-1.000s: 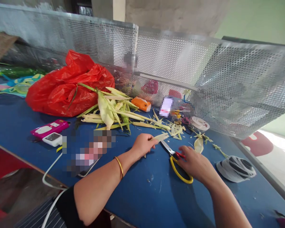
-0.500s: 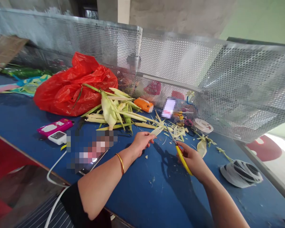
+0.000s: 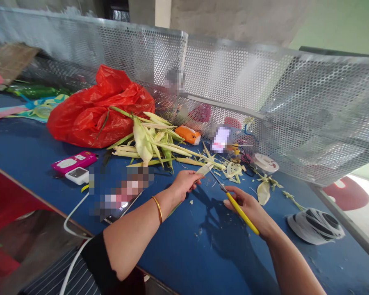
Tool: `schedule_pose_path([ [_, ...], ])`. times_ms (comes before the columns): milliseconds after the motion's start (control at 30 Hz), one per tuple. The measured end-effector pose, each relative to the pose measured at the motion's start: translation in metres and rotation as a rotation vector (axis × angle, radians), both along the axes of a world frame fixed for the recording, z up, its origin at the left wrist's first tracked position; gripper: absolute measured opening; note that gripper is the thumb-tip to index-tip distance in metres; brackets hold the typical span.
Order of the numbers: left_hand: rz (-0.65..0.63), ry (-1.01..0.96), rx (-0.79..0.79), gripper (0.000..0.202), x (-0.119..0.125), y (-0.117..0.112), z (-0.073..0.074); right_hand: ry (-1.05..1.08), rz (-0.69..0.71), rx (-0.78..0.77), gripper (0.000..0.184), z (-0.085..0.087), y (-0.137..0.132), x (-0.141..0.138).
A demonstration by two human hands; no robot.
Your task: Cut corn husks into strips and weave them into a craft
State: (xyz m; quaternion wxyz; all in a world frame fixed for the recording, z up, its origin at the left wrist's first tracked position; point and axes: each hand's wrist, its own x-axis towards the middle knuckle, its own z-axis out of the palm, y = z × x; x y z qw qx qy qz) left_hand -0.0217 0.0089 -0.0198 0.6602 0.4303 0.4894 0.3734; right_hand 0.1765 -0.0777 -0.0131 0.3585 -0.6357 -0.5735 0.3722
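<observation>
From seven o'clock, the left arm (image 3: 132, 239) slants up toward about two, and the left hand (image 3: 183, 185) pinches with its fingers curled. The right arm (image 3: 289, 256) enters at five o'clock and points toward about eleven, the right hand (image 3: 253, 207) gripping, fingers bent.

No writing is legible; no numbers or signs either.

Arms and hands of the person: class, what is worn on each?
The left arm has a black sleeve ending around the elbow and a thin gold bangle. The right arm shows no sleeve or bangle. Left hand and right hand are gloveless.
</observation>
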Motion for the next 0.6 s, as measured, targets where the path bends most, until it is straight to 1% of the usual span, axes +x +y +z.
schedule_pose_path([
  [100, -0.081, 0.034, 0.003, 0.015, 0.001, -0.003, 0.001, 0.025, -0.009, -0.016, 0.062, 0.001, 0.0, -0.003],
  [167, -0.106, 0.048, 0.013, 0.014, 0.002, -0.004, 0.001, 0.042, -0.015, -0.02, 0.063, 0.001, 0.001, -0.004],
  [367, -0.112, 0.067, 0.023, 0.019, 0.002, -0.003, 0.0, 0.069, -0.001, 0.004, 0.057, -0.006, 0.002, 0.001],
  [500, -0.125, 0.076, 0.026, 0.014, 0.002, -0.003, -0.001, 0.104, -0.006, -0.04, 0.059, -0.013, 0.004, 0.004],
  [600, -0.112, 0.057, 0.003, 0.011, 0.003, -0.004, -0.001, 0.039, -0.035, -0.016, 0.062, -0.014, 0.006, 0.006],
])
